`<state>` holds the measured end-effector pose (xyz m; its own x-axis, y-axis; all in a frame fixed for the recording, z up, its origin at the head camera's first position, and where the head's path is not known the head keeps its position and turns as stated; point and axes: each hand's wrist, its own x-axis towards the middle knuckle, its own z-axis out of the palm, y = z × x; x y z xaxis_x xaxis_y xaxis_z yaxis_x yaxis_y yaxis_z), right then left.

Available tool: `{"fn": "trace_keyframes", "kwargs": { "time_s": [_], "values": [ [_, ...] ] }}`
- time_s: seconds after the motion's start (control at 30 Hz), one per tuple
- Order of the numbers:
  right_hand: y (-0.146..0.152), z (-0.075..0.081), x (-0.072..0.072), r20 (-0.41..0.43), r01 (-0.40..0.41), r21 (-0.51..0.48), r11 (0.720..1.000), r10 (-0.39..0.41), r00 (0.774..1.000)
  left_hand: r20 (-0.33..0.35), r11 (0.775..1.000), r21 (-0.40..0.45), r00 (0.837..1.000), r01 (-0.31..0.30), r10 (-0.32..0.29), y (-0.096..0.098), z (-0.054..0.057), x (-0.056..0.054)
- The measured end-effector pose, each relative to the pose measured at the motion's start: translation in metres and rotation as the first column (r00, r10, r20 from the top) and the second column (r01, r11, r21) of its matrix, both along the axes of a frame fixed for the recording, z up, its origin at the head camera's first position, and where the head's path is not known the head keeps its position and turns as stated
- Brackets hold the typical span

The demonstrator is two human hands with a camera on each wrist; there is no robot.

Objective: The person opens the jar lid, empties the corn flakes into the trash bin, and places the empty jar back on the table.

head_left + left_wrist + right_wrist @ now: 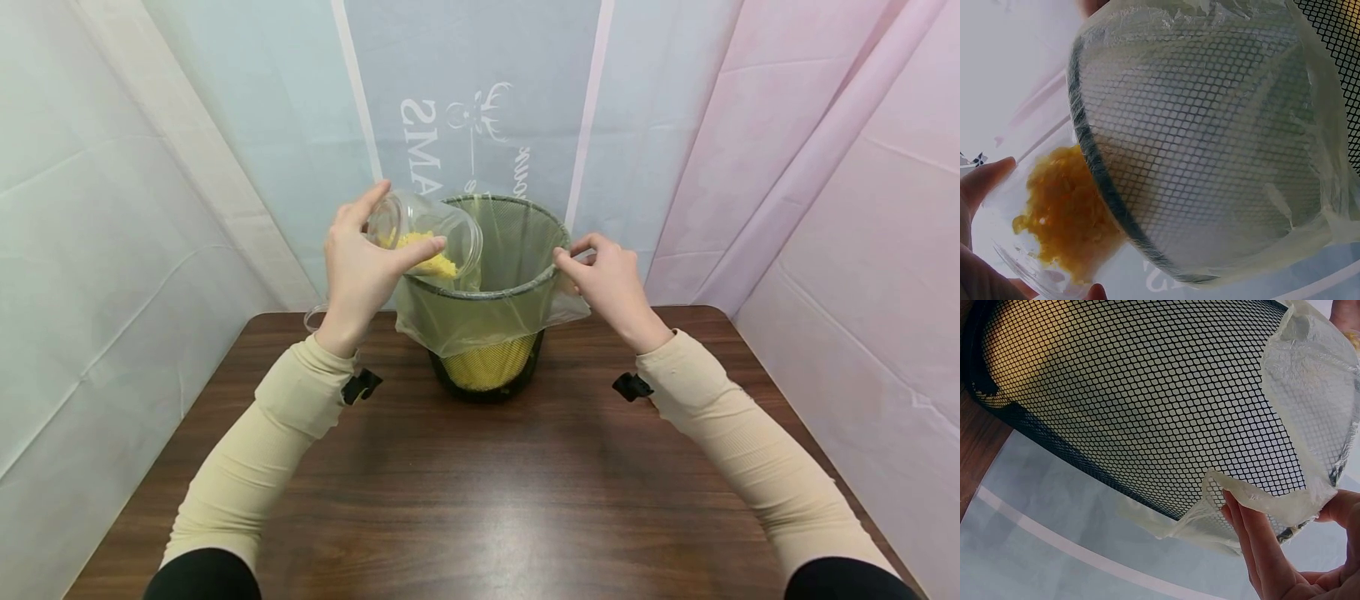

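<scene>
My left hand [358, 271] grips a clear plastic jar [453, 218] from its base end, thumb and fingers curled round it. The jar lies tilted on its side, mouth toward the bin, at the bin's left rim. Small yellow pieces [435, 262] rest along its lower wall; in the left wrist view the yellow heap [1066, 212] shows through the plastic. A black mesh bin [491, 367] stands upright, lined with a translucent bag [472, 317] folded over its rim. At the right rim, my right hand [611, 279] pinches the bag's edge [1260, 499] between thumb and fingers.
Under the bin is a dark wooden table [495, 492], the bin standing near its far edge. A clear rounded object [315, 317] shows partly behind the left wrist. Fabric curtains [675, 150] hang close behind and on both sides.
</scene>
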<state>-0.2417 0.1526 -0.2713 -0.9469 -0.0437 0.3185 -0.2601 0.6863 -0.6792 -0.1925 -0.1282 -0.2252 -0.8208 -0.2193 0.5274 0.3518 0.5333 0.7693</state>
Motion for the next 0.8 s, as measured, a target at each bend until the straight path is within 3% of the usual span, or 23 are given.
{"fn": "trace_keyframes", "kwargs": {
  "time_s": [0.53, 0.8],
  "values": [
    [-0.0004, -0.0004, -0.0009, 0.008, 0.004, 0.001, 1.000, -0.004, 1.000, -0.009, 1.000, -0.013, 1.000, -0.001, 0.001, 0.0011, 0.0008, 0.0001],
    [-0.0007, 0.0001, -0.0010, 0.004, 0.002, 0.003, 1.000, -0.002, 1.000, -0.059, 0.999, -0.035, 0.998, 0.008, -0.010, 0.0025, -0.0010, -0.0003]
  ]
}}
